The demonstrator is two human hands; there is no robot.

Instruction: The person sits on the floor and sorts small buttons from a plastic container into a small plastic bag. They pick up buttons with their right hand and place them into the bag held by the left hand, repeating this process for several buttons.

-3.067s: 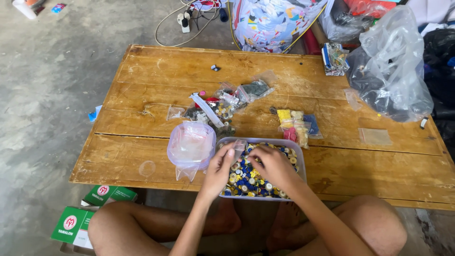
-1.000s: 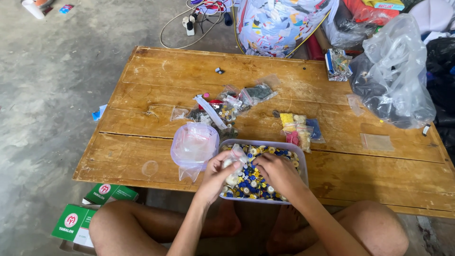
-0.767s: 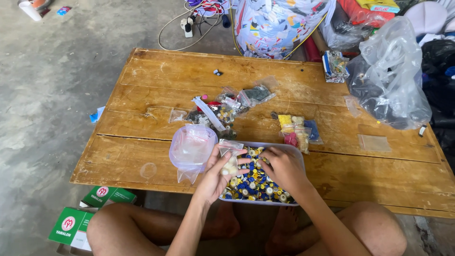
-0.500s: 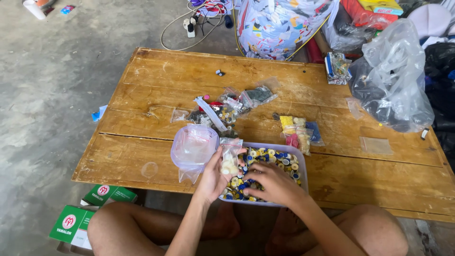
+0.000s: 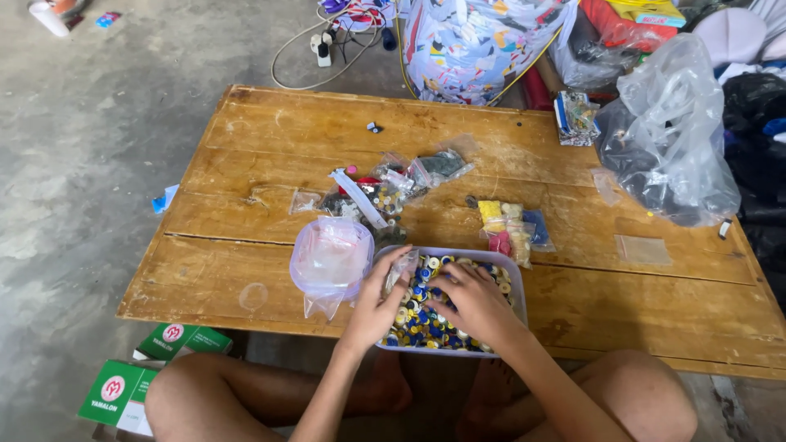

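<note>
A shallow pale plastic tray [image 5: 518, 280] sits at the near edge of the low wooden table [image 5: 246, 188], filled with several small blue, yellow and white caps [image 5: 422, 321]. My left hand [image 5: 378, 298] holds a small clear plastic bag [image 5: 402, 265] open at the tray's left side. Beside it, my right hand [image 5: 470, 300] rests palm down in the caps, fingers spread and partly curled over them. Whether any caps are pinched under those fingers is hidden.
A bundle of small clear bags [image 5: 331, 259] lies left of the tray. Filled little bags [image 5: 385, 190] and coloured packets [image 5: 512, 227] lie mid-table. A large clear plastic sack [image 5: 673, 135] sits at the right end. Green boxes [image 5: 143, 368] lie on the floor by my left knee.
My hands stayed in the tray throughout. The right hand shifted from the tray's right part toward the middle, and the left hand brought the small bag up at the tray's left side.
</note>
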